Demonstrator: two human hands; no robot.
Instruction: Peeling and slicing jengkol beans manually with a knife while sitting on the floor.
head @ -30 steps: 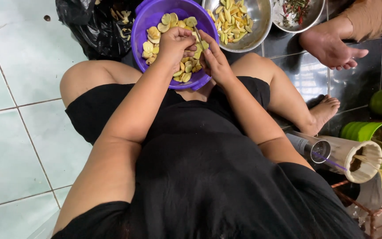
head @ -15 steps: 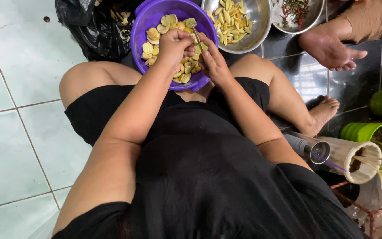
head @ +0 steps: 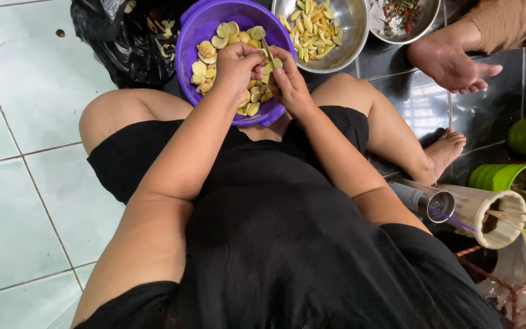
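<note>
Hands meet over a purple tub (head: pixel 187 45) that sits on the floor between the seated person's knees. The left hand (head: pixel 235 64) is curled shut around a small pale piece, and the right hand (head: pixel 287 82) is closed on a thin knife (head: pixel 267 52) whose blade crosses the gap between the two hands and rests against that piece. The piece itself is mostly hidden by the fingers, so its shape cannot be told.

Around and below the grip the tub is filled with seed halves (head: pixel 211 49), oval, pale yellow-green, some with a brown rim of skin.

Left of the grip lies a black plastic bag (head: pixel 123 42) holding peelings and scraps. Just right of the grip stands a steel bowl (head: pixel 348 15) with cut yellow strips (head: pixel 312 30) heaped in it. Further right, a smaller steel bowl (head: pixel 427 18) holds red and green chillies. Another person's hand (head: pixel 448 61) hangs open beside that smaller bowl, touching neither bowl.

Well right of the grip and nearer the person's lap, bamboo tubes (head: pixel 488 213) and green cups (head: pixel 506 176) lie on the dark tiles.
</note>
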